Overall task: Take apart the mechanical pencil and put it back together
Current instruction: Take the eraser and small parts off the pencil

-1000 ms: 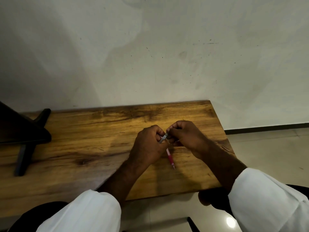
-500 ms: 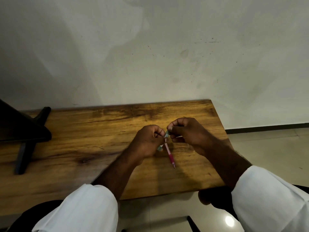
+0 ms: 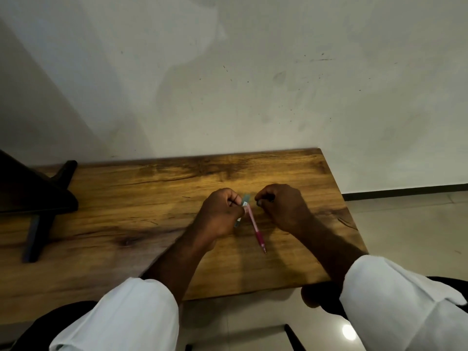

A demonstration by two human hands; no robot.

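Note:
A pink mechanical pencil (image 3: 255,228) slants across the wooden table (image 3: 126,203) with its tip toward me. My left hand (image 3: 221,215) has its fingers curled round the pencil's upper end. It also grips a blurred grey-blue tube (image 3: 245,198), which sticks out above and below its fingers. My right hand (image 3: 281,206) sits just right of the pencil top, apart from it. Its fingers are curled with the tips pinched together. Whether anything lies between those tips is too small to tell. I cannot tell if the pencil tip rests on the table.
A black stand with a dark slanted panel (image 3: 33,196) occupies the table's left end. The table ends at the wall behind and at its right edge (image 3: 352,216), with tiled floor (image 3: 405,224) beyond. A dark seat edge (image 3: 311,295) shows below the near edge.
My hands, joined at the pencil's top before, have drawn apart. The right hand has let go of the pencil end. More of the pink barrel shows below my left hand.

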